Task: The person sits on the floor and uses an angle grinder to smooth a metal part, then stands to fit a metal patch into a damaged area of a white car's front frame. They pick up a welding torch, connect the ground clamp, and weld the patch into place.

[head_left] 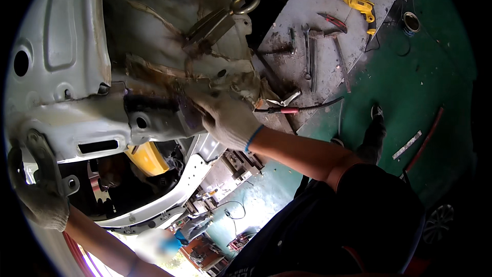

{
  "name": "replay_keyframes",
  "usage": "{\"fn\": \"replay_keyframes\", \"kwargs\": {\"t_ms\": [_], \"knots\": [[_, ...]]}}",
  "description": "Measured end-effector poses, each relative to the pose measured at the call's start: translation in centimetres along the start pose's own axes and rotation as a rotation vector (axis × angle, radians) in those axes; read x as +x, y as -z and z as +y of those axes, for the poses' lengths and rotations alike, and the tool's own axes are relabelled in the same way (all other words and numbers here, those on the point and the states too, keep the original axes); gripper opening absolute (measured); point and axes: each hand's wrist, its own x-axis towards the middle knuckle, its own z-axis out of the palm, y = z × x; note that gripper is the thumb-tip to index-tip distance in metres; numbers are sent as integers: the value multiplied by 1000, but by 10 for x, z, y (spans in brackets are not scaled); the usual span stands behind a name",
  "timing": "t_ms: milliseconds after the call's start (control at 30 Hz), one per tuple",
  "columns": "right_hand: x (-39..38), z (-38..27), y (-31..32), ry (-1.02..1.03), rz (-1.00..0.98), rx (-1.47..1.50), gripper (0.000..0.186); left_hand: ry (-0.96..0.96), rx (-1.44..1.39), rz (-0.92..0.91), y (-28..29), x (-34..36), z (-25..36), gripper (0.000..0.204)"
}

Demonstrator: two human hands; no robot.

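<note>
My left hand (38, 202), in a pale work glove, is closed on a grey metal bracket (45, 162) at the left of the vehicle body (59, 123). My right hand (228, 120), also gloved, rests against a scorched, bent seam (174, 97) at the middle, its index finger reaching onto the metal and the others curled; what they hold, if anything, is hidden. Just above it is a metal pull clamp (205, 31) with a large ring, on crumpled, rusty sheet metal. A cable with a red handle (289, 110) lies right of my right hand.
A grey platform (348, 46) carries a yellow drill (359, 7), a hammer (338, 56), wrenches (307, 51) and pliers (333, 20). The green floor holds a can (411, 23) and a red hose (425, 138). Legs (374, 133) show at right; a blurred person (174, 243) is at the bottom.
</note>
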Motion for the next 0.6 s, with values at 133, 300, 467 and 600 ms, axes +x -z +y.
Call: {"fn": "replay_keyframes", "kwargs": {"t_ms": [133, 300, 467, 600], "knots": [[-4, -4, 7, -1, -62, -21, 58, 5, -22, -6, -1, -1, 2, 54], [-8, 3, 3, 74, -10, -41, 59, 13, -57, 11, -3, -2, 8, 51], [-2, -4, 1, 2, -68, -78, 59, 30, -113, 20, -11, 2, 11, 49], [-1, -8, 6, -11, -99, -132, 57, 40, -169, 34, -18, 5, 11, 47]]}}
